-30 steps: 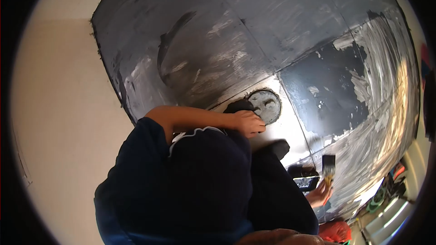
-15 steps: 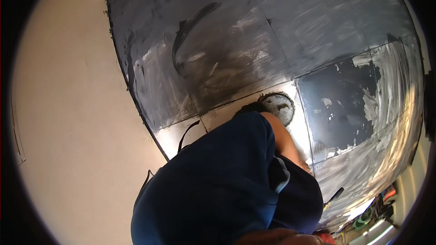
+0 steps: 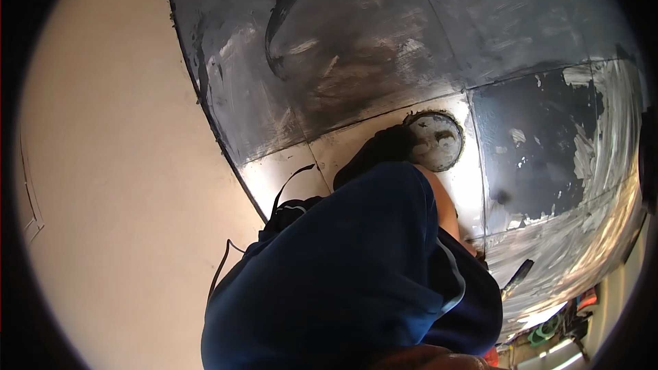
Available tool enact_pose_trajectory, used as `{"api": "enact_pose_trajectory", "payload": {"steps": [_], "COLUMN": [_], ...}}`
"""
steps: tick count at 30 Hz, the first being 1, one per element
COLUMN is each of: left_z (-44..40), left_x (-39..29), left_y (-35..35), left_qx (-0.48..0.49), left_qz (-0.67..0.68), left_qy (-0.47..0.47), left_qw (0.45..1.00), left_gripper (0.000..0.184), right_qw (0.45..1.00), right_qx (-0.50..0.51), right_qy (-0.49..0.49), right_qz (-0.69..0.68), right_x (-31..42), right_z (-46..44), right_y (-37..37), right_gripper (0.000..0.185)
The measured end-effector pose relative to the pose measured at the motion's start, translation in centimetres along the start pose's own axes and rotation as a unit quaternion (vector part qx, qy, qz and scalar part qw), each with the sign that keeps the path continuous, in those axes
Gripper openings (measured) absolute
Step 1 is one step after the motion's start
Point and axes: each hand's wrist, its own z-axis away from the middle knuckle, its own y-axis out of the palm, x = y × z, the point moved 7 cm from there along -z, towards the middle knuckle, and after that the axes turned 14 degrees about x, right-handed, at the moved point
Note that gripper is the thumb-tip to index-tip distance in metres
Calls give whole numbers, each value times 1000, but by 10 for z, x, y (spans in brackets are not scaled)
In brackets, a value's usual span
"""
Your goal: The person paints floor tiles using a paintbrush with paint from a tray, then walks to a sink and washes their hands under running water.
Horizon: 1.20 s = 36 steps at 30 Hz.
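Neither of my hands can be made out. My bent knee in dark blue cloth (image 3: 336, 253) covers the lower middle of the view, with bare skin (image 3: 442, 199) showing along its right side. Just beyond the knee, a round container (image 3: 439, 140) with grey paste inside stands on a white tile (image 3: 473, 185). A black shape (image 3: 377, 154) meets the container's left rim; whether it is a shoe, a glove or shadow I cannot tell. At the bottom edge, a blurred reddish-brown form (image 3: 432, 358) is too unclear to name.
Dark grey paste is smeared over the floor tiles (image 3: 356, 48). A plain beige surface (image 3: 116, 151) lies to the left. A dark-handled tool (image 3: 519, 275) rests right of the knee. Green and red items (image 3: 548, 329) sit at lower right. A black strap (image 3: 291, 181) curls near the left edge.
The view has shifted, so the container and tiles appear higher and further right. More of the black shape beside the container shows, and a dark item with a white line appears left of the knee.
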Motion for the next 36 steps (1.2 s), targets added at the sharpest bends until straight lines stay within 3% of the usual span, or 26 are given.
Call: {"api": "enact_pose_trajectory", "payload": {"steps": [5,7,8,10,12,13,15,17,18,20,25,28,32,36], "left_z": [33,66,85,117,168,194,237,266,282,307,353,375,405,419], "left_x": [18,22,24,36,30,32,15,25,21,17,30,25,30,35], "left_y": [-51,-100,-126,-164,-214,-233,-272,-292,-307,-331,-372,-388,-393,-393], "left_qx": [-26,-49,-57,-131,-166,-234,-263,-342,-370,-438,-516,-546,-568,-598], "left_qz": [-19,-24,-25,-41,-15,33,50,130,77,160,159,159,181,182], "left_qy": [-30,-41,-48,-43,-84,-97,-145,-142,-149,-138,-145,-155,-175,-176], "left_qw": [999,998,997,990,982,967,953,920,914,874,829,808,783,760], "left_gripper": [32,30,28,23,23,25,19,15,15,16,19,20,18,17], "right_qw": [983,970,959,957,976,978,978,977,972,969,926,900,872,838], "right_qx": [64,42,77,169,168,140,176,140,162,183,270,307,367,355], "right_qy": [-56,-38,-7,-33,-31,-11,-69,-89,-118,-151,-252,-294,-304,-341], "right_qz": [-161,-238,-271,-233,-132,-151,-83,-136,-125,-69,80,93,117,237], "right_x": [16,47,50,68,85,92,93,112,118,136,164,170,161,159], "right_z": [-19,-4,-7,-6,1,9,-6,-10,-15,-19,-28,-39,-81,-93], "right_y": [66,128,142,179,225,248,253,284,297,330,402,435,490,552], "right_gripper": [33,33,35,36,37,37,36,44,46,41,22,16,18,16]}}
